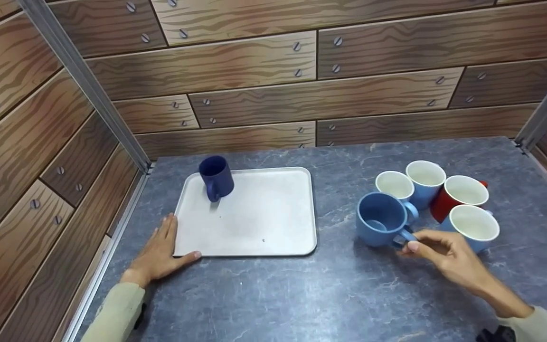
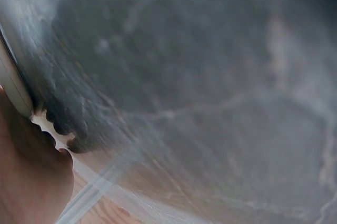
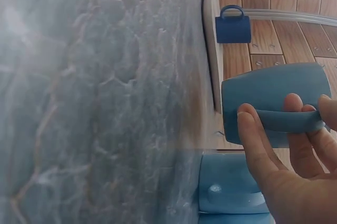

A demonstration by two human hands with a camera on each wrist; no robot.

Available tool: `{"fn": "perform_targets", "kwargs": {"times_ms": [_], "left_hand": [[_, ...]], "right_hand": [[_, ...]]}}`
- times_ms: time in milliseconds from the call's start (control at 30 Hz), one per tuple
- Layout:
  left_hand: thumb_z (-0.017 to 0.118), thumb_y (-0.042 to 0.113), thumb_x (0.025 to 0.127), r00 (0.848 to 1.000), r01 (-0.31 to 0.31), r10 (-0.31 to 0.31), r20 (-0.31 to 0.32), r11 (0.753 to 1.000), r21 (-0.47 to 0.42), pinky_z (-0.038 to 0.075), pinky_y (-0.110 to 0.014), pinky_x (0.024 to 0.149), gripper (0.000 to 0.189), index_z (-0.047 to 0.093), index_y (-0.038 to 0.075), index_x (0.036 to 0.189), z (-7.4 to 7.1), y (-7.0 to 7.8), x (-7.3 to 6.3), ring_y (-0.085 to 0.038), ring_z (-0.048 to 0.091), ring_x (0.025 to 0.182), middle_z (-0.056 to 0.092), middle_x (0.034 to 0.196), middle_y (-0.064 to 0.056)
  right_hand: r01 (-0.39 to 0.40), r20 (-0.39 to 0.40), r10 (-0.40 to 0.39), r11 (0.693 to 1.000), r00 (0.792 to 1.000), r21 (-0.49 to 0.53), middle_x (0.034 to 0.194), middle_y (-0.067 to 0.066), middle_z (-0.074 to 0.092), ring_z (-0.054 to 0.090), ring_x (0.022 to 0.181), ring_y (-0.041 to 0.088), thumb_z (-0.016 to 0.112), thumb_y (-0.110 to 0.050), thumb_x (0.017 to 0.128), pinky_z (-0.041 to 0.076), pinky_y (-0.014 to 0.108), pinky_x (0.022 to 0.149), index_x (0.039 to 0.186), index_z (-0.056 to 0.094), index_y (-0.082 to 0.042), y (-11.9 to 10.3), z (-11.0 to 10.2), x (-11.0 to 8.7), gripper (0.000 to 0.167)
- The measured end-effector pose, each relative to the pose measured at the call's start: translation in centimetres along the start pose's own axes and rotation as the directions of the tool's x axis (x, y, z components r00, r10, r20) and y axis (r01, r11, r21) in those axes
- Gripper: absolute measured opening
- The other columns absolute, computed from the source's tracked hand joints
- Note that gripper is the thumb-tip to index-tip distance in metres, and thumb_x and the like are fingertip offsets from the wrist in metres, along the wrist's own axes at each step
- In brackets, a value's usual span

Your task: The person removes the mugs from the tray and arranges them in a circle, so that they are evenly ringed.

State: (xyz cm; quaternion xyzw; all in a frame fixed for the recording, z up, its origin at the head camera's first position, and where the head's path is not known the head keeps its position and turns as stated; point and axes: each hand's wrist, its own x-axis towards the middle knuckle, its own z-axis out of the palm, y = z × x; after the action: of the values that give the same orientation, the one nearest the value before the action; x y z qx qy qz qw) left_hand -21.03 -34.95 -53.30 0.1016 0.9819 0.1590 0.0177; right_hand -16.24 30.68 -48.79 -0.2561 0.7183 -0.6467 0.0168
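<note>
My right hand (image 1: 458, 263) pinches the handle of a blue mug (image 1: 372, 232) between thumb and fingers. In the right wrist view the fingers curl round this blue mug's (image 3: 268, 90) handle. The mug is upright, left of a group of white-lined mugs; whether its base touches the tabletop is hard to tell. My left hand (image 1: 159, 254) lies at the near left corner of a white tray (image 1: 268, 213), fingers straight along its left side and thumb at the front edge. A dark blue mug (image 1: 222, 181) stands upright at the tray's far left corner.
Right of the held mug, close together, stand light blue mugs (image 1: 425, 192) with white insides and a red mug (image 1: 440, 206). They rest on a grey marbled tabletop (image 1: 273, 304). Wood-patterned walls (image 1: 254, 61) with metal corner posts (image 1: 90, 78) border it at back and sides.
</note>
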Motion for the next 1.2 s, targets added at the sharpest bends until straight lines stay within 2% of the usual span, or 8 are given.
{"fn": "perform_targets", "kwargs": {"times_ms": [333, 600, 867, 1200], "left_hand": [[0.066, 0.076, 0.091, 1.0, -0.009, 0.009, -0.016, 1.0, -0.006, 0.014, -0.064, 0.133, 0.128, 0.011, -0.011, 0.166, 0.3, -0.2, 0.0, -0.05, 0.01, 0.163, 0.01, 0.176, -0.03], [0.066, 0.077, 0.09, 1.0, -0.004, 0.004, -0.012, 1.0, 0.0, 0.015, -0.062, 0.133, 0.128, 0.011, -0.01, 0.167, 0.2, -0.1, -0.1, -0.049, 0.01, 0.164, 0.01, 0.176, -0.029], [0.067, 0.075, 0.091, 1.0, 0.011, -0.011, 0.002, 1.0, -0.004, 0.014, -0.062, 0.134, 0.127, 0.011, -0.009, 0.167, -0.1, -0.1, -0.1, -0.048, 0.01, 0.164, 0.009, 0.177, -0.028], [0.066, 0.075, 0.091, 1.0, -0.001, 0.001, -0.004, 1.0, 0.002, 0.014, -0.062, 0.134, 0.127, 0.011, -0.01, 0.167, 0.1, -0.1, 0.0, -0.049, 0.009, 0.164, 0.009, 0.177, -0.029]], "right_hand": [[0.009, 0.05, -0.015, 0.993, 0.999, 0.118, 0.102, 0.026, 0.077, 0.081, 0.102, 0.028, 0.049, 0.018, 0.104, 0.065, 0.042, 0.091, 0.115, 0.057, 0.032, 1.0, -0.5, -1.0, 0.019], [-0.057, 0.028, 0.055, 0.992, 0.998, 0.115, 0.101, 0.022, 0.078, 0.081, 0.103, 0.028, 0.051, 0.016, 0.104, 0.064, 0.041, 0.091, 0.114, 0.056, 0.032, 1.0, -0.8, -2.1, 0.02], [-0.078, 0.034, 0.075, 0.991, 0.997, 0.109, 0.103, 0.022, 0.078, 0.08, 0.104, 0.03, 0.049, 0.015, 0.106, 0.064, 0.041, 0.091, 0.115, 0.057, 0.031, 1.0, -1.1, -2.7, 0.02], [-0.108, 0.016, 0.106, 0.986, 0.994, 0.131, 0.102, 0.022, 0.079, 0.081, 0.103, 0.029, 0.05, 0.014, 0.106, 0.064, 0.042, 0.09, 0.114, 0.056, 0.032, 1.0, -1.0, -3.0, 0.021]]}}
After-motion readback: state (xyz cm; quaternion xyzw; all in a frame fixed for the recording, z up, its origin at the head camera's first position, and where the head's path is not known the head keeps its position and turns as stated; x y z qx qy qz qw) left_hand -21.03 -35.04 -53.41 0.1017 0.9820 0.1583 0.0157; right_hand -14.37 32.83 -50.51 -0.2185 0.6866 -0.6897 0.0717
